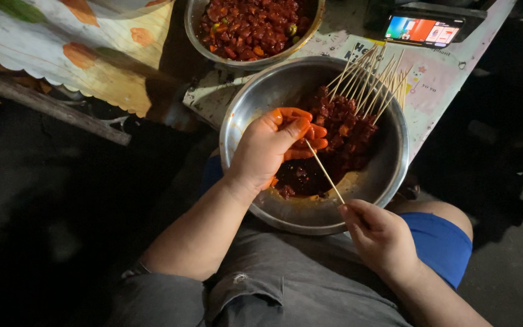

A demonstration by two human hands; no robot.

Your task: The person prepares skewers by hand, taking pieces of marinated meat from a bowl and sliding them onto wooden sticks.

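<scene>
A steel bowl (388,175) rests on my lap and holds several finished skewers of red marinated meat (343,130), their sticks fanned toward the far rim. My left hand (267,148), fingers stained orange with sauce, is closed on a piece of meat over the bowl. My right hand (379,233) pinches the near end of a thin bamboo skewer (325,172). The skewer's tip points up and left into the fingers of my left hand.
A second steel bowl (194,18) full of raw marinated meat chunks stands on the table beyond. A phone (425,29) with a lit screen lies at the back right. A floral cloth (80,54) covers a surface on the left. Dark floor surrounds my knees.
</scene>
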